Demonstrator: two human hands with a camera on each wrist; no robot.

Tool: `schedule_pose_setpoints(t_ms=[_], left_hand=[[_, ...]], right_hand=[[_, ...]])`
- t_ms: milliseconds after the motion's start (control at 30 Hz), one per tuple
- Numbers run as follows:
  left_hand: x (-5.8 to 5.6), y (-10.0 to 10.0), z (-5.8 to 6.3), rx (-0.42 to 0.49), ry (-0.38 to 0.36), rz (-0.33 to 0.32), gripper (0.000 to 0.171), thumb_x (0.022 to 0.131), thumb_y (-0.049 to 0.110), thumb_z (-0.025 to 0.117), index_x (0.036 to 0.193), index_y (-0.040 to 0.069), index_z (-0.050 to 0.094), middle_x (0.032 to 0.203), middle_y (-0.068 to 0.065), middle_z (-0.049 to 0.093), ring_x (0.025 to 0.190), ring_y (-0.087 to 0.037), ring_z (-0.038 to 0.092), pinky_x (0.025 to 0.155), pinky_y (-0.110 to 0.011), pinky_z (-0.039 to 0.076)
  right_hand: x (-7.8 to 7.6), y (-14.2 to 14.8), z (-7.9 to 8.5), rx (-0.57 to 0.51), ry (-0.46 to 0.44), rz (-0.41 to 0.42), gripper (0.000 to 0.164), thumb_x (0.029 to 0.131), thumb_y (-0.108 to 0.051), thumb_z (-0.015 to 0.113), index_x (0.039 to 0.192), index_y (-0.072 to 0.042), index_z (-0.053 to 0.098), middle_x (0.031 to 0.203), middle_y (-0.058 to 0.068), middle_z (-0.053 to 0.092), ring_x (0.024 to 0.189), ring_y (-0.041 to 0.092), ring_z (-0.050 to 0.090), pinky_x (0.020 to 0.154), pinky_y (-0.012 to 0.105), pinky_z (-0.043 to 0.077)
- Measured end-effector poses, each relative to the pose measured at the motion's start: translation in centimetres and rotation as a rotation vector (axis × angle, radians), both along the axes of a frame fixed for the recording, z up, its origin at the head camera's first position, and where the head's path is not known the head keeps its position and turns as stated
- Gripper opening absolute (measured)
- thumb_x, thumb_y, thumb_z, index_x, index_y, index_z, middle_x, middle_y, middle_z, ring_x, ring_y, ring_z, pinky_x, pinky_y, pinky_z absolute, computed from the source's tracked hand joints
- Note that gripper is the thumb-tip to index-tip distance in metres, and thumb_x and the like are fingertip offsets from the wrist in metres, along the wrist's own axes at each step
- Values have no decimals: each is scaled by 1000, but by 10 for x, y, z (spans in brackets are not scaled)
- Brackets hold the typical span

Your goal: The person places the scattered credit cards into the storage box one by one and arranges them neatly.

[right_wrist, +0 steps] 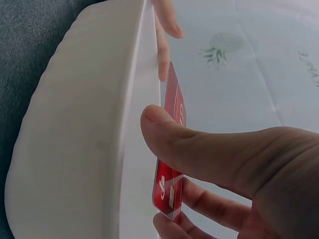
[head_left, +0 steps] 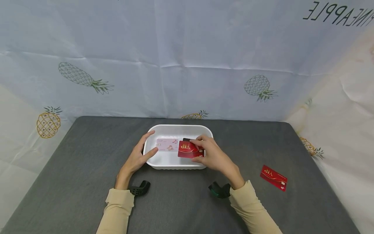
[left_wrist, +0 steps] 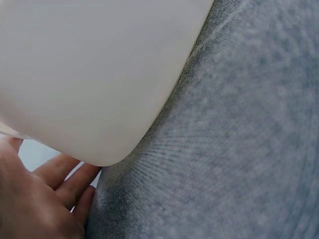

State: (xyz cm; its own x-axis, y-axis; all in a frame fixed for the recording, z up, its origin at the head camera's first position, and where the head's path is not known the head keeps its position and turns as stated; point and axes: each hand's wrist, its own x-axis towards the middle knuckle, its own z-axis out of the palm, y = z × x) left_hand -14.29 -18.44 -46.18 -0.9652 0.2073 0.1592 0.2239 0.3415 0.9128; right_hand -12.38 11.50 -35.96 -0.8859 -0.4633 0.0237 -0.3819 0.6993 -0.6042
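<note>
A white plastic tray point(head_left: 166, 163) with rounded corners stands on the grey table. My left hand point(head_left: 138, 156) holds its left end, thumb over the near rim and index finger at the far corner; in the left wrist view the other fingers point(left_wrist: 75, 184) lie against the outer wall. A red VIP card point(head_left: 185, 150) is pinched between the thumb and fingers of my right hand point(head_left: 214, 153), over the tray's right half. A black card point(head_left: 186, 139) shows partly behind it. Left of these, a pink VIP card point(head_left: 167, 145) lies in the tray.
Another red VIP card point(head_left: 273, 177) lies slantwise on the grey table point(head_left: 181, 208), right of the tray. Behind the table hangs a pale cloth point(head_left: 175, 87) printed with pineapples. Dark wrist-worn devices point(head_left: 220, 190) sit below both hands.
</note>
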Motion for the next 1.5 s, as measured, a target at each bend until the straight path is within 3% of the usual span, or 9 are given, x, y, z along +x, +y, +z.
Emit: schedule_pose_setpoints(t_ms=[500,800,1133,1500], left_hand=[[1,0,1,-2,-9,4,71,95,24,65,158,18,35,158,-17,41,138,-36,44,113,-63,31],[1,0,1,17,8,-3,70,94,24,65,158,18,37,161,-16,38,141,-34,42,114,-61,32],[0,0,1,19,7,-12,70,95,24,65,158,18,35,162,-16,37,141,-35,41,114,-63,31],[0,0,1,14,4,-2,69,96,24,64,158,19,35,160,-16,39,138,-33,44,112,-59,34]], right_hand=[[-10,-29,-4,14,-7,58,61,82,-15,85,138,-3,63,128,14,61,114,28,54,88,34,55],[-18,-46,-11,18,-41,97,59,82,-15,86,136,-3,65,127,13,62,113,27,55,92,38,52],[-29,-65,-24,37,-24,184,53,79,-13,87,128,-2,70,116,12,67,103,23,57,88,32,50],[-37,-74,-37,124,-57,246,51,81,-14,87,128,-2,71,118,12,69,108,25,56,95,38,41]])
